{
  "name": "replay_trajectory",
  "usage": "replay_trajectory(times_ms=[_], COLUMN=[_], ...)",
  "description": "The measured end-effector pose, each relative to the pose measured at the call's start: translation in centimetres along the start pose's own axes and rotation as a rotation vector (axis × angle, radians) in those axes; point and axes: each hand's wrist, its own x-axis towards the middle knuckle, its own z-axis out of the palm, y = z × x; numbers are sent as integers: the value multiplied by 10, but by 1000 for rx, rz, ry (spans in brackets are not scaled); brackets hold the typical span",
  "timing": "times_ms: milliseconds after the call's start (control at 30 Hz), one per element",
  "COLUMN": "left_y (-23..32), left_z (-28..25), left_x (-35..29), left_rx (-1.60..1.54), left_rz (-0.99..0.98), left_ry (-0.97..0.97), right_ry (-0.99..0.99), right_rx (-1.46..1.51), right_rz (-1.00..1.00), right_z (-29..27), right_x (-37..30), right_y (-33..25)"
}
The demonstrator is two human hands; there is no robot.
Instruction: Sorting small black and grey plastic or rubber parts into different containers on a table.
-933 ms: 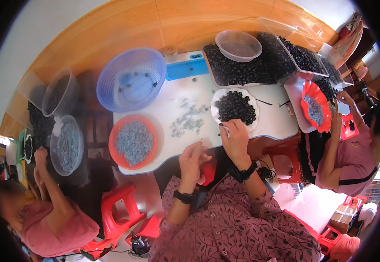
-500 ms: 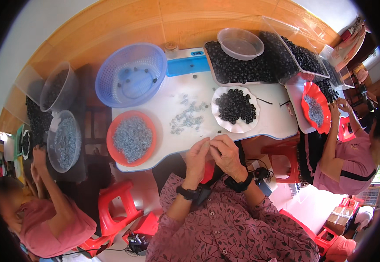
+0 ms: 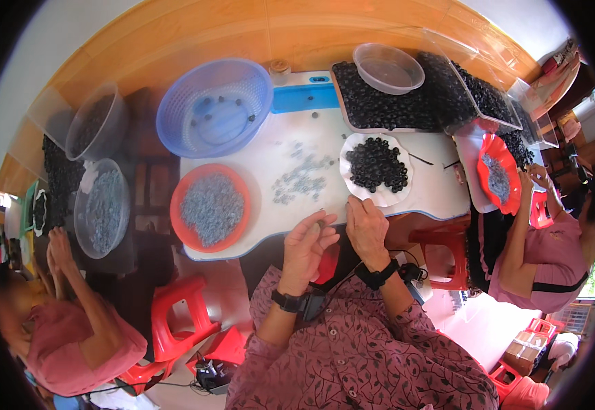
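My left hand (image 3: 306, 247) is just off the table's front edge, its thumb and fingers pinching a small dark round piece (image 3: 321, 223). My right hand (image 3: 368, 232) is at the near rim of a scalloped white plate (image 3: 347, 186) heaped with black ring-like pieces (image 3: 378, 164). Its fingertips are pressed together; anything between them is hidden. Small clear bluish pieces (image 3: 301, 179) lie scattered on the white table (image 3: 263, 205) left of the plate. More of them fill a round orange-red tray (image 3: 245, 222) at the table's left.
A blue basket (image 3: 167, 133) with a few dark pieces stands at the back left. Behind the plate are a tray of black pieces (image 3: 373, 109), a clear bowl (image 3: 388, 72) and a clear bin (image 3: 475, 102). Co-workers in pink sit left (image 3: 82, 342) and right (image 3: 533, 263); red stools (image 3: 174, 321) stand below.
My hands, together half a second ago, have parted. The right one has moved right and up to the plate's rim; the left has turned and shows the dark piece. The view has shifted slightly.
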Motion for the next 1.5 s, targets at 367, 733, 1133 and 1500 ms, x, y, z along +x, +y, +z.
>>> replay_trajectory(times_ms=[367, 733, 1133, 1500], left_y=[11, 14, 15, 13], left_z=[4, -19, -22, -22], left_x=[-12, -15, -16, -14], left_rx=[-147, -152, -135, -129], left_rz=[11, 28, 45, 42], left_ry=[-119, -45, 0, 7], right_ry=[-10, -108, -134, -201], right_rx=[149, 507, 609, 775], right_rz=[93, 101, 185, 280], right_z=[-2, -1, 17, 8], right_x=[-5, -4, 6, 0], right_y=[-7, -24, -27, -28])
